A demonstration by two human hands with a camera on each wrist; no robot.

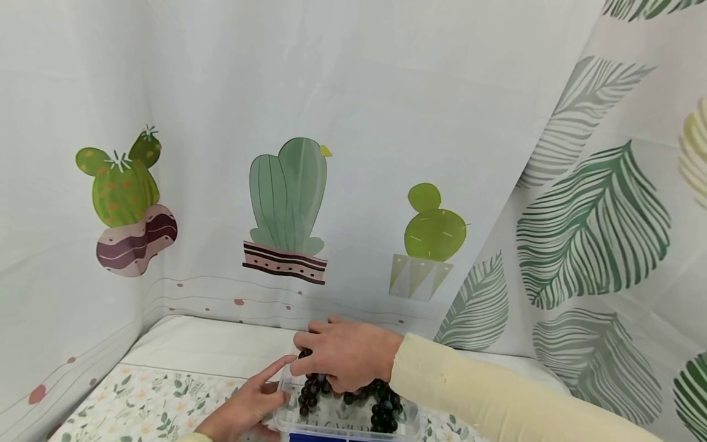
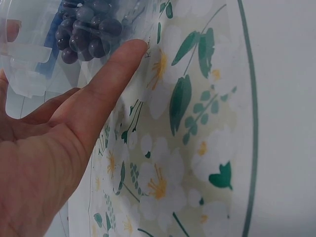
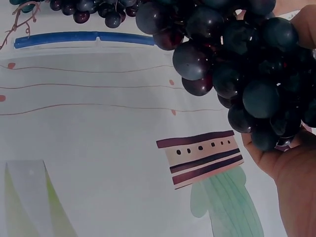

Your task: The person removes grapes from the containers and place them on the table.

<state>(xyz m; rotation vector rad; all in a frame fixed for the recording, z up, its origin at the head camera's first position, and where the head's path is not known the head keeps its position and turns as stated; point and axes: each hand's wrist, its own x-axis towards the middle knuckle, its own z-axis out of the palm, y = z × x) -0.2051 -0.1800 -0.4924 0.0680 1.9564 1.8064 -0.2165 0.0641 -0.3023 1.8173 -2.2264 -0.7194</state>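
Note:
My right hand (image 1: 345, 353) reaches over a clear plastic container (image 1: 334, 426) and holds a bunch of dark grapes (image 3: 261, 89). In the right wrist view its fingers and thumb wrap the bunch from behind and below. More dark grapes (image 1: 383, 414) lie inside the container, along its right side. My left hand (image 1: 248, 402) grips the container's left end, index finger stretched along the outside wall toward the far corner. In the left wrist view, grapes (image 2: 84, 29) show through the clear wall, and a fingertip (image 2: 12, 30) shows at the far left, behind the plastic.
A blue strip (image 1: 317, 438) runs along the container's near edge. Under the container lies a floral mat (image 1: 160, 399) on a white surface (image 1: 215, 344). Behind hangs a white curtain (image 1: 364, 92) printed with cacti, with large leaves on the right.

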